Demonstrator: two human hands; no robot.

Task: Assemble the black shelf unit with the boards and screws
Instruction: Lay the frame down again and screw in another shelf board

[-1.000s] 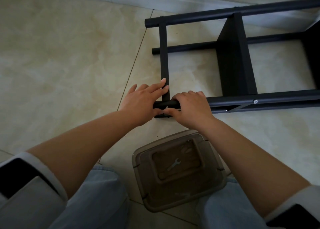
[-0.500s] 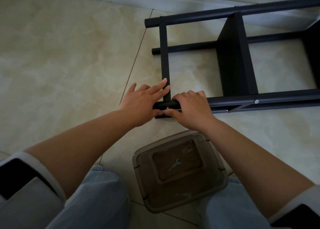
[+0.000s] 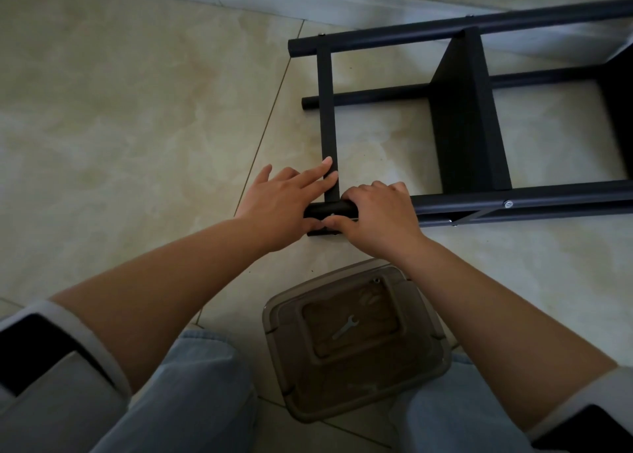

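**Fastening the end crossbar to the near pole**

We have the black shelf unit (image 3: 466, 116) lying on its side on the tiled floor (image 3: 120, 127). Our left hand (image 3: 284, 209) lies flat-fingered along the end crossbar (image 3: 327, 109), its thumb at the near pole (image 3: 513, 202). Our right hand (image 3: 380, 216) curls over that pole's end, fingertips meeting at the joint; whether a screw sits there we cannot tell. We judge the joint needs tightening next, so the wrench (image 3: 345, 327) on the plastic box (image 3: 356, 346) is likely wanted
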